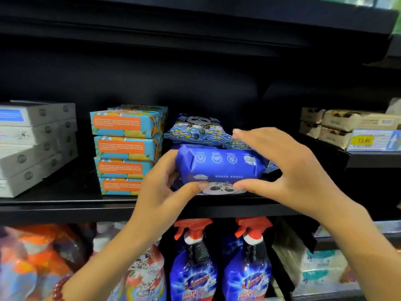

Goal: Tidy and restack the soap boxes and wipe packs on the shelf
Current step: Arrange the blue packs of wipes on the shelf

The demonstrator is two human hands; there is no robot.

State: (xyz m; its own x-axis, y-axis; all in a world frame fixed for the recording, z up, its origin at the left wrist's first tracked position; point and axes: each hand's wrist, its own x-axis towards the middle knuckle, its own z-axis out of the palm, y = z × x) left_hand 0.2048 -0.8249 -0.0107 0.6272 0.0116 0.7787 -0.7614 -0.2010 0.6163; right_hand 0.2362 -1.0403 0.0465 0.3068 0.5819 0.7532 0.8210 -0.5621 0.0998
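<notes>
- The black shelf (65, 205) holds the stock in rows, with white-grey boxes (36, 146) stacked at the far left.
- Just beside them stands a stack of four teal soap boxes (125, 148), each with an orange text panel facing out; the print is too small to read.
- Right of that stack, patterned wipe packs (195, 129) lie piled, with a panda face on the top one.
- In front of that pile, above the shelf's front edge, is the blue wipe pack (219, 166). It is turned on its side, showing four white round icons and a line of small white writing I cannot read.
- The left hand (160, 192) grips the pack's left end, thumb under its front edge.
- The right hand (288, 168) grips its right end, fingers over the top and thumb beneath.
- Beige boxes (338, 127) sit on the next shelf to the right, behind a yellow price tag (363, 140) reading 13.80.
- Below stand blue spray bottles (193, 268) with red triggers; their red brand lettering is blurred.
</notes>
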